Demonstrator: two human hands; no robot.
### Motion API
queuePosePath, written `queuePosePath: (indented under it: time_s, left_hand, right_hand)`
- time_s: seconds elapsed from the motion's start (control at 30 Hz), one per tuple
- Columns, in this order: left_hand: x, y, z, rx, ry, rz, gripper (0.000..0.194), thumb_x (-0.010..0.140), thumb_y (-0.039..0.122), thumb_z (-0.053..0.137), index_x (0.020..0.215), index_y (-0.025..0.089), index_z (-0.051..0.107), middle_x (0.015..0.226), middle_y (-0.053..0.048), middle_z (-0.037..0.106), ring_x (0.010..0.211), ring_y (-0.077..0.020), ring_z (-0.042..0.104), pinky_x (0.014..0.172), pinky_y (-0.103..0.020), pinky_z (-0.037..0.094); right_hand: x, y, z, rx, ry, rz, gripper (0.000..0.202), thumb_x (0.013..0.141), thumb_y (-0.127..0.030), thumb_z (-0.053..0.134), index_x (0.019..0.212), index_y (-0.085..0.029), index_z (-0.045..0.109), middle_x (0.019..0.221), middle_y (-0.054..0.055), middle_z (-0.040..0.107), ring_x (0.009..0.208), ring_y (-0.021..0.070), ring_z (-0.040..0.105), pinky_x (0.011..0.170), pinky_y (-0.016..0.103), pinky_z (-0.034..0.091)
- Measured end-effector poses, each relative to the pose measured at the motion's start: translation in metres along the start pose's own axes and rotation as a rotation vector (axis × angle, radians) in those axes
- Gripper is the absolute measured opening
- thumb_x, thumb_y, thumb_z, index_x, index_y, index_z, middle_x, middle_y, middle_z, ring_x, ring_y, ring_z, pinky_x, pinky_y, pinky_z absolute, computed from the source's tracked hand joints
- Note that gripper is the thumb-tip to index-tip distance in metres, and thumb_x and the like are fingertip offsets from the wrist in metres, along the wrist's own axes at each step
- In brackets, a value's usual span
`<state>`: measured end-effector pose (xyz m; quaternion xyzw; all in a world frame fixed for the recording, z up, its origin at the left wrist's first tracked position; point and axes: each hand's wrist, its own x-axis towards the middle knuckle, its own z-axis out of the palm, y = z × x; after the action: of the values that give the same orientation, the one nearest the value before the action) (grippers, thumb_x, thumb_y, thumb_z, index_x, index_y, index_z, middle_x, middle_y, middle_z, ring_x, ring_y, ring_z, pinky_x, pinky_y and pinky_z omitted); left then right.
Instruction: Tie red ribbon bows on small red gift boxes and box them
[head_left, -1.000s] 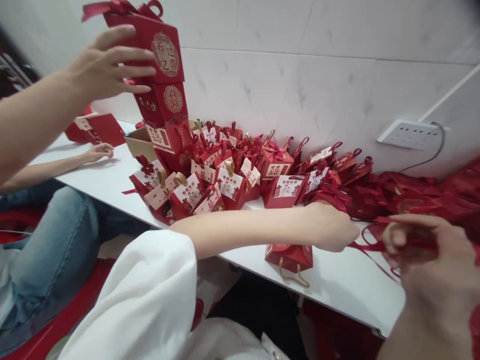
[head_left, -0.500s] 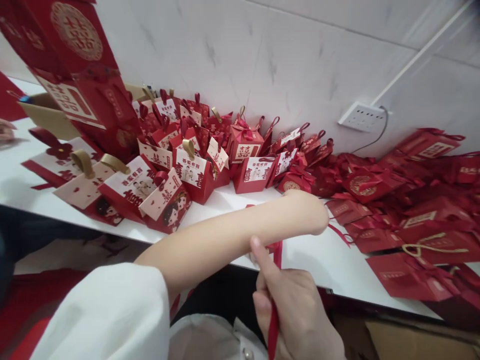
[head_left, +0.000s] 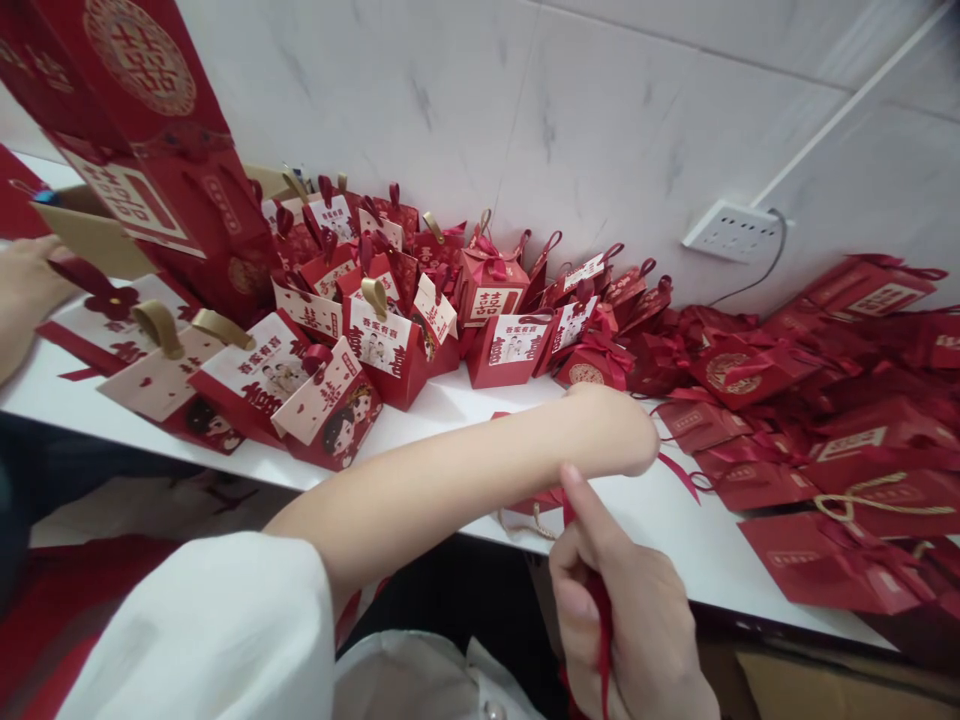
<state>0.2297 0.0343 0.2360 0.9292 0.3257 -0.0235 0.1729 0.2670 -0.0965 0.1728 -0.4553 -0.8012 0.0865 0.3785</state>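
My left forearm stretches across the middle, and my left hand (head_left: 619,430) bends down at the wrist, its fingers hidden from view. Beneath the forearm, mostly covered, a small red gift box (head_left: 529,512) with a twisted cord handle lies at the table's front edge. My right hand (head_left: 630,610) is below it, fingers curled round a red ribbon (head_left: 602,630). Its index finger points up and reaches the lower edge of my left forearm. Whether my left hand touches the box cannot be seen.
Several upright red and white favour boxes (head_left: 514,350) crowd the white table (head_left: 442,395). More red boxes (head_left: 832,560) lie heaped at right. Tall stacked red boxes (head_left: 150,60) stand at left, near another person's hand (head_left: 26,290). A power strip (head_left: 735,230) hangs on the wall.
My right hand has moved right and slightly down, drawing the red ribbon along. More of the box's cord handle shows. Another person's hand has come further in at the left. My left arm barely moved.
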Motion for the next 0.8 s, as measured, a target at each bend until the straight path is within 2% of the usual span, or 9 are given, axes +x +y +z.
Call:
queuePosePath:
  time_s: [0.07,0.13,0.23,0.37,0.47,0.57,0.63,0.7,0.8]
  left_hand:
    - [-0.001,0.002,-0.004,0.022,-0.135,-0.021,0.015,0.071,0.009,0.059,0.068,0.017,0.071,0.068,-0.009,0.069,0.070,-0.0233,0.063,0.070,-0.036,0.049]
    - [0.003,0.003,-0.003,0.016,-0.164,-0.029,0.015,0.072,0.010,0.058,0.071,0.016,0.072,0.070,-0.010,0.069,0.071,-0.0256,0.064,0.071,-0.039,0.049]
    - [0.012,-0.001,0.005,0.020,-0.116,-0.056,0.015,0.070,0.010,0.061,0.079,0.015,0.072,0.078,-0.012,0.070,0.080,-0.0284,0.066,0.075,-0.040,0.050]
    - [0.017,-0.022,0.016,0.037,0.038,-0.066,0.028,0.076,0.006,0.054,0.100,0.013,0.066,0.098,-0.016,0.069,0.098,-0.0284,0.064,0.081,-0.038,0.050]
    - [0.008,-0.043,0.016,0.065,0.083,-0.049,0.034,0.079,0.008,0.047,0.110,0.009,0.059,0.103,-0.020,0.066,0.101,-0.0290,0.063,0.079,-0.038,0.051]
    - [-0.009,-0.059,0.009,0.084,0.031,-0.045,0.035,0.073,0.016,0.053,0.106,0.006,0.058,0.095,-0.019,0.067,0.089,-0.0289,0.066,0.068,-0.033,0.052]
    - [-0.019,-0.063,0.002,0.082,-0.028,-0.035,0.039,0.068,0.021,0.057,0.105,0.008,0.057,0.091,-0.016,0.068,0.080,-0.0258,0.066,0.057,-0.028,0.049]
    - [-0.026,-0.065,-0.004,0.071,-0.065,0.003,0.041,0.066,0.021,0.057,0.105,0.010,0.057,0.090,-0.013,0.068,0.074,-0.0226,0.065,0.051,-0.025,0.045]
    - [-0.027,-0.067,-0.011,0.067,-0.032,0.074,0.024,0.069,0.015,0.052,0.090,0.012,0.061,0.083,-0.010,0.068,0.069,-0.0196,0.063,0.050,-0.024,0.041]
  right_hand:
    - [0.001,-0.001,0.002,0.012,-0.015,-0.023,0.064,0.089,-0.020,0.039,0.148,-0.019,0.014,0.056,-0.002,0.053,0.043,0.0146,0.050,0.041,0.025,0.041]
    - [0.003,-0.002,0.005,0.008,-0.018,-0.044,0.061,0.090,-0.021,0.038,0.147,-0.017,0.017,0.056,-0.003,0.053,0.042,0.0139,0.050,0.040,0.024,0.040]
    - [0.005,-0.004,0.010,0.034,-0.061,-0.090,0.050,0.093,-0.026,0.035,0.142,-0.016,0.028,0.059,-0.002,0.056,0.045,0.0135,0.053,0.044,0.024,0.042]
    - [0.002,0.005,0.006,0.183,-0.087,-0.189,0.035,0.095,-0.029,0.034,0.125,-0.019,0.049,0.057,-0.003,0.057,0.046,0.0124,0.056,0.049,0.024,0.044]
    - [-0.001,0.026,-0.009,0.197,0.110,-0.063,0.024,0.093,-0.027,0.040,0.104,-0.022,0.061,0.053,-0.003,0.054,0.041,0.0105,0.052,0.044,0.021,0.041]
    - [0.005,0.053,-0.031,0.319,0.281,0.134,0.018,0.092,-0.024,0.044,0.087,-0.022,0.061,0.047,-0.005,0.050,0.037,0.0098,0.047,0.037,0.019,0.038]
    - [0.016,0.070,-0.046,0.358,0.222,0.236,0.011,0.089,-0.028,0.051,0.084,-0.022,0.059,0.050,-0.004,0.054,0.039,0.0115,0.052,0.039,0.020,0.041]
    - [0.032,0.084,-0.056,0.246,0.111,0.298,0.012,0.084,-0.033,0.058,0.085,-0.021,0.059,0.056,-0.001,0.060,0.045,0.0139,0.058,0.043,0.021,0.045]
    - [0.057,0.097,-0.066,0.099,0.017,0.265,0.020,0.080,-0.040,0.059,0.084,-0.020,0.061,0.063,0.001,0.063,0.055,0.0155,0.060,0.049,0.023,0.047]
